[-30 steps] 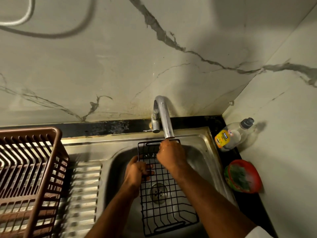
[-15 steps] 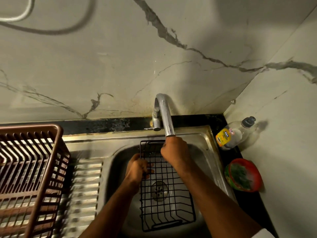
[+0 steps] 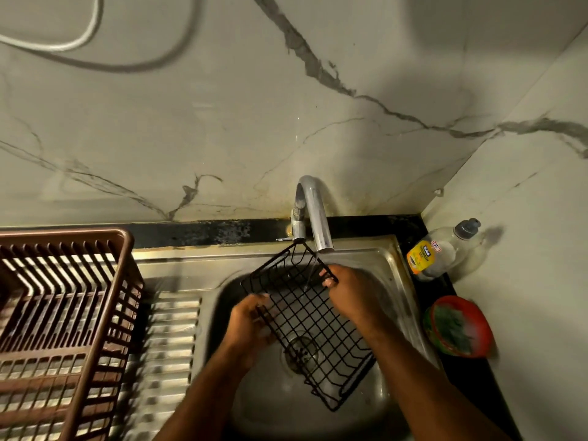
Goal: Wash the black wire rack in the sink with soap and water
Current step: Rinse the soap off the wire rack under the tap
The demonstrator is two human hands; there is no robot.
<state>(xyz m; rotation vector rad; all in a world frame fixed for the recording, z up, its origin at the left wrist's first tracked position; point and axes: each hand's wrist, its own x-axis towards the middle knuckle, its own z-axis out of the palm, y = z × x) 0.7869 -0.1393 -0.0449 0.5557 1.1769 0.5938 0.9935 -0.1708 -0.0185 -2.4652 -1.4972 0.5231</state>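
The back wall (image 3: 222,106) is clad in pale marble-look slabs crossed by dark grey veins, and a second such wall (image 3: 525,249) meets it at a corner on the right. A pale hose (image 3: 79,39) is looped across the upper left, its shadow thrown beside it. A black counter strip (image 3: 197,232) — stained and blotched — runs along the wall's foot. A brown plastic dish rack (image 3: 63,313) is set at the left, beside a ribbed steel drainboard (image 3: 168,345). The light is dim and warm, with soft shadows cast into the corner.
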